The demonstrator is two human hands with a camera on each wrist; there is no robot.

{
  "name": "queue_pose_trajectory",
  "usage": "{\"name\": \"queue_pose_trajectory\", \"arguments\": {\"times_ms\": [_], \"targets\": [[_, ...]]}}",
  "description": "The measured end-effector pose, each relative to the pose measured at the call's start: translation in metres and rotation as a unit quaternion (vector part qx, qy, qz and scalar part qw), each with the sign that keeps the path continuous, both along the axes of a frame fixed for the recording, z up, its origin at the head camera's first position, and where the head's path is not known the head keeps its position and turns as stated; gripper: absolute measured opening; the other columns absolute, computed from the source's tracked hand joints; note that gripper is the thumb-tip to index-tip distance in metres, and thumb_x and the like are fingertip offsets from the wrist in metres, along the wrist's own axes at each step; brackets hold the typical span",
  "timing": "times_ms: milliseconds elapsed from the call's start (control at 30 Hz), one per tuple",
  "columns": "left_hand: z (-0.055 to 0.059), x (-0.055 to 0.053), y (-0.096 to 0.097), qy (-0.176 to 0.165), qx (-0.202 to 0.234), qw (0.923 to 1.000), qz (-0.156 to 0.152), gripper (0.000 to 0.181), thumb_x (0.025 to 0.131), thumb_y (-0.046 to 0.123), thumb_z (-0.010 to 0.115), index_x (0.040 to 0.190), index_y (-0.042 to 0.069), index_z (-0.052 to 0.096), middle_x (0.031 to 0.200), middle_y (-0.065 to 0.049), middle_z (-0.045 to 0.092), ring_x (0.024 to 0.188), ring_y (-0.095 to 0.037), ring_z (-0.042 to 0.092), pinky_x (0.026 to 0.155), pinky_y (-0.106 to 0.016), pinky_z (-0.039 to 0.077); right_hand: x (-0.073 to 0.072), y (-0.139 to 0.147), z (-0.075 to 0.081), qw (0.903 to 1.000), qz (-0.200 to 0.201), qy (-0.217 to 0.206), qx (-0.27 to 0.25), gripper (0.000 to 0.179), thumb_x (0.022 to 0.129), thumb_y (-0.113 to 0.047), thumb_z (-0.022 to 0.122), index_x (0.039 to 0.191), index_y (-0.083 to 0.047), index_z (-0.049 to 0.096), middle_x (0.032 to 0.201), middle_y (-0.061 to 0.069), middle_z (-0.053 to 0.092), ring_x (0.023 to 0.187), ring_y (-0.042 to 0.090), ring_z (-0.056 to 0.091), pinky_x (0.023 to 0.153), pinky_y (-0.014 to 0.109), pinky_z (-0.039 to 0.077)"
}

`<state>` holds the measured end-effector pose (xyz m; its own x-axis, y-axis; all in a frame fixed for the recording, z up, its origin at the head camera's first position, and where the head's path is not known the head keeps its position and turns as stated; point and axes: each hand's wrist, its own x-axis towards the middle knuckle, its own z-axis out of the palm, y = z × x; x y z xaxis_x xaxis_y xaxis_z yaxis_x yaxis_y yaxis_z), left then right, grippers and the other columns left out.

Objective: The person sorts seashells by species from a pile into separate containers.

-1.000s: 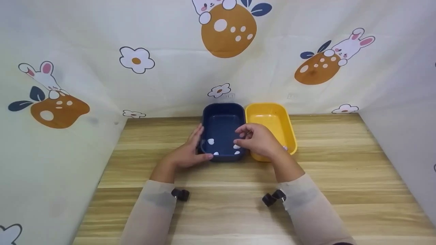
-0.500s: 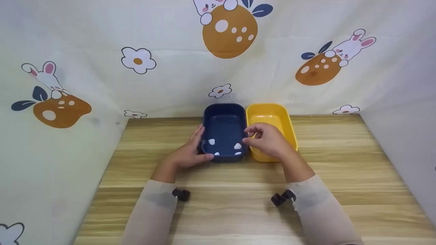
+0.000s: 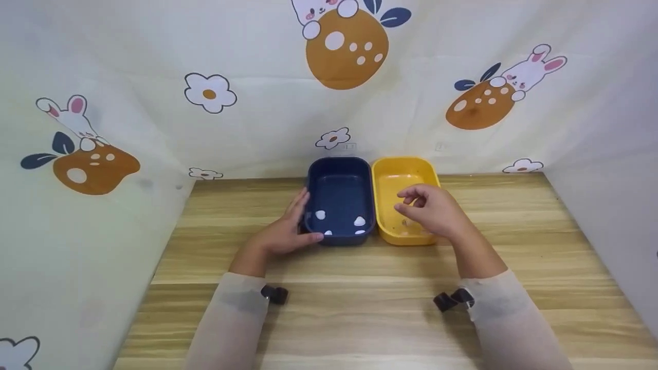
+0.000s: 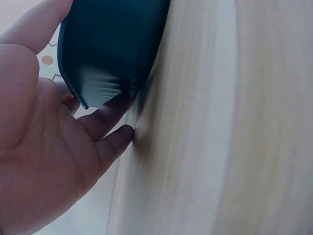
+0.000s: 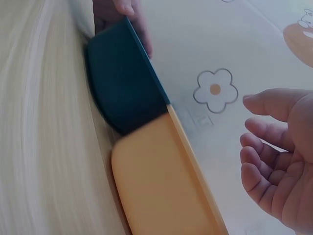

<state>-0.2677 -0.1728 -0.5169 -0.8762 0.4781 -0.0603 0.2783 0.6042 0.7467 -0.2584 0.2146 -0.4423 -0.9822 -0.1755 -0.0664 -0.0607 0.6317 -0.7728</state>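
A dark blue tray [image 3: 340, 192] stands on the table with several small white pieces [image 3: 359, 221] near its front end. My left hand [image 3: 280, 234] holds this tray by its front left corner, thumb at the front and fingers along the left side. In the left wrist view, fingertips [image 4: 124, 100] touch the tray's outer wall. Over the yellow tray [image 3: 383, 205] hovers my right hand [image 3: 432, 210]. Its fingers are loosely bent, thumb apart from them, and the right wrist view shows nothing between them. A small pale thing [image 3: 405, 222] lies inside the yellow tray, partly hard to make out.
Both trays stand side by side on a wood-grain table [image 3: 360, 318], close to the back wall cloth [image 3: 257, 128] with printed rabbits and flowers. Cloth-covered walls also rise at left and right. Black wrist devices [image 3: 275, 294] are strapped to both sleeves.
My right hand has moved rightward from the blue tray's right edge to above the yellow tray. My left hand has stayed at the blue tray's corner.
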Motion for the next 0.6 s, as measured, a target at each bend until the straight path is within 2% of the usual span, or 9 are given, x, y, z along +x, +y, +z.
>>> {"name": "queue_pose_trajectory", "arguments": {"times_ms": [200, 300, 400, 500, 600], "targets": [[-0.001, 0.000, -0.003, -0.006, 0.011, 0.9999, 0.000, 0.113, 0.097, 0.057, 0.072, 0.174, 0.017, 0.000, 0.183, -0.001, -0.012, 0.170, -0.036, -0.003, 0.134, -0.064, 0.016, 0.003, 0.018, -0.001, 0.9999, -0.003, -0.005, -0.014, 0.039, 0.098, -0.038, 0.079, 0.124, -0.010, 0.073, 0.109, 0.010, 0.068, 0.080, 0.024, 0.060, 0.064, 0.026, 0.060], [0.000, 0.001, -0.002, -0.014, 0.009, 0.9998, 0.009, 0.110, 0.099, 0.062, 0.067, 0.174, 0.019, 0.000, 0.183, 0.000, -0.011, 0.170, -0.036, -0.004, 0.134, -0.065, 0.014, 0.004, 0.023, 0.000, 1.0000, -0.006, 0.005, -0.002, 0.039, 0.098, -0.041, 0.078, 0.124, -0.011, 0.073, 0.110, 0.010, 0.069, 0.084, 0.024, 0.060, 0.068, 0.025, 0.060], [0.006, 0.004, 0.003, -0.014, -0.004, 0.9995, 0.028, 0.106, 0.100, 0.066, 0.062, 0.174, 0.019, 0.001, 0.183, 0.000, -0.009, 0.170, -0.035, 0.000, 0.134, -0.064, 0.016, 0.006, 0.025, 0.001, 0.9996, -0.018, 0.008, 0.019, 0.040, 0.099, -0.045, 0.076, 0.124, -0.013, 0.073, 0.111, 0.009, 0.070, 0.091, 0.025, 0.060, 0.071, 0.024, 0.059], [0.018, 0.009, 0.011, 0.011, -0.032, 0.9976, 0.061, 0.097, 0.105, 0.063, 0.054, 0.174, 0.015, 0.005, 0.183, -0.004, -0.004, 0.169, -0.037, 0.007, 0.134, -0.063, 0.018, 0.006, 0.024, 0.002, 0.9985, -0.027, 0.009, 0.046, 0.041, 0.101, -0.049, 0.072, 0.124, -0.015, 0.072, 0.112, 0.008, 0.070, 0.097, 0.026, 0.062, 0.077, 0.029, 0.060], [0.032, 0.014, 0.020, 0.067, -0.089, 0.9885, 0.101, 0.080, 0.112, 0.054, 0.043, 0.173, 0.009, 0.016, 0.183, -0.009, 0.007, 0.168, -0.039, 0.016, 0.135, -0.061, 0.021, 0.007, 0.023, 0.003, 0.9955, -0.029, 0.028, 0.086, 0.045, 0.106, -0.054, 0.063, 0.127, -0.016, 0.072, 0.119, 0.008, 0.071, 0.106, 0.029, 0.064, 0.090, 0.042, 0.062]]}}
